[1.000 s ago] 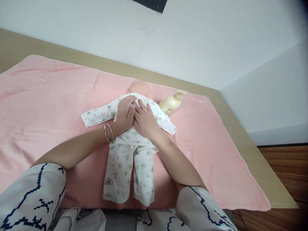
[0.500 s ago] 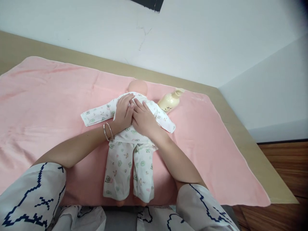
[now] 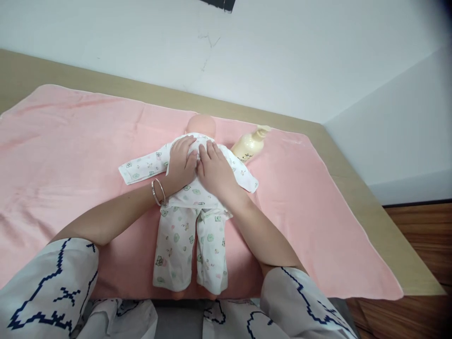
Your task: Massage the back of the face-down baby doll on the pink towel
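A baby doll (image 3: 193, 192) in a white printed top and trousers lies on a pink blanket (image 3: 300, 226), its bald head away from me and its feet towards me. Both my hands rest on the upper body of the doll. My left hand (image 3: 181, 162), with a bangle at the wrist, lies flat on the left part of the top, fingers stretched out. Close beside it my right hand (image 3: 216, 170) is spread on the right part. Neither hand grips anything. The doll's face is not visible.
A cream pump bottle (image 3: 250, 145) lies tilted on the blanket, right of the doll's head and near its sleeve. The blanket covers most of a wooden table (image 3: 339, 176). A white wall (image 3: 141, 42) stands behind, and wooden flooring (image 3: 420, 235) shows at the right.
My right hand has shifted slightly right and its fingers now sit a little apart from the left hand. The left hand and the doll stay nearly the same.
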The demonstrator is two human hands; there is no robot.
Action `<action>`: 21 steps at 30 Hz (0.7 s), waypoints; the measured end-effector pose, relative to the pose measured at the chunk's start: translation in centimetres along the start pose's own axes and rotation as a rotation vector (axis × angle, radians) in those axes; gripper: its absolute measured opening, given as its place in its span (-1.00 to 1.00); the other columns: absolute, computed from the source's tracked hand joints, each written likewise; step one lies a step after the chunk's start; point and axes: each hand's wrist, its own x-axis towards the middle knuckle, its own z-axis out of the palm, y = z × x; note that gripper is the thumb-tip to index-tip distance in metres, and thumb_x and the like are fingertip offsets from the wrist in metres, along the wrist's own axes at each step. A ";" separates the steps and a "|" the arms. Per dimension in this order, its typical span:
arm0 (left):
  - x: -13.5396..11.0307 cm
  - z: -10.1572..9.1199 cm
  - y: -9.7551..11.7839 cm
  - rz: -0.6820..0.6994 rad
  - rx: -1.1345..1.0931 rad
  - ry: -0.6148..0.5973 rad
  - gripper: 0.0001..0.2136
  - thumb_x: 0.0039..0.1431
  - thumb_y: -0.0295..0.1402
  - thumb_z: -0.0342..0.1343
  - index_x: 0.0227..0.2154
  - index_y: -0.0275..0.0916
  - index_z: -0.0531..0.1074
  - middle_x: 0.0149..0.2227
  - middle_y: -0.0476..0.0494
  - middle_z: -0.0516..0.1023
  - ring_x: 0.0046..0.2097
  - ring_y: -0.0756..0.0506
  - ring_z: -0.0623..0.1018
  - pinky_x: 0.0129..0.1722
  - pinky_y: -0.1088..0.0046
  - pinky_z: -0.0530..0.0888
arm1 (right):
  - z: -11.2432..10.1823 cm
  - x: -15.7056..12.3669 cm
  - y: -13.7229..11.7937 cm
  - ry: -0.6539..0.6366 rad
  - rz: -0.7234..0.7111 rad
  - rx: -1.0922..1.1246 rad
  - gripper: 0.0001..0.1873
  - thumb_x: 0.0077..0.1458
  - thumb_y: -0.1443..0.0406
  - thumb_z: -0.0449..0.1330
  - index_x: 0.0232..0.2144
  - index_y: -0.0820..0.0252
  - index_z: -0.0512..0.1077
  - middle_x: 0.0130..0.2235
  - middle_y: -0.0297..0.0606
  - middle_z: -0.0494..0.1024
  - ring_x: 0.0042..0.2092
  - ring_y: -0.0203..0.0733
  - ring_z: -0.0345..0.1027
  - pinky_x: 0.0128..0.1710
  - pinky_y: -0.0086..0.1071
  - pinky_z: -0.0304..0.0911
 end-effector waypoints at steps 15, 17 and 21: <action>1.4 -0.4 1.2 -0.092 0.327 -0.232 -0.65 0.22 -0.29 0.01 0.01 -0.35 0.39 0.03 -0.37 0.47 0.10 -0.30 0.43 0.19 0.05 0.37 | 0.4 0.1 0.2 0.133 0.159 -0.155 -0.48 0.37 0.25 -0.19 0.03 0.54 0.42 0.06 0.24 0.54 0.16 0.17 0.38 0.31 -0.01 0.06; 1.6 -0.3 0.8 -0.073 0.324 -0.258 -0.65 0.23 -0.31 0.00 0.03 -0.34 0.38 0.02 -0.34 0.50 0.10 -0.29 0.45 0.20 0.05 0.37 | 0.1 -0.6 -0.9 0.133 0.162 -0.219 -0.48 0.37 0.27 -0.18 0.05 0.60 0.39 0.05 0.29 0.53 0.15 0.21 0.39 0.32 0.01 0.02; 1.5 -0.2 0.7 -0.036 0.339 -0.244 -0.64 0.25 -0.32 -0.03 0.06 -0.35 0.37 0.08 -0.36 0.50 0.16 -0.30 0.44 0.24 0.04 0.34 | -0.1 -0.5 -0.9 0.097 0.143 -0.198 -0.48 0.38 0.27 -0.19 0.09 0.58 0.37 0.11 0.27 0.50 0.18 0.17 0.38 0.34 -0.01 -0.02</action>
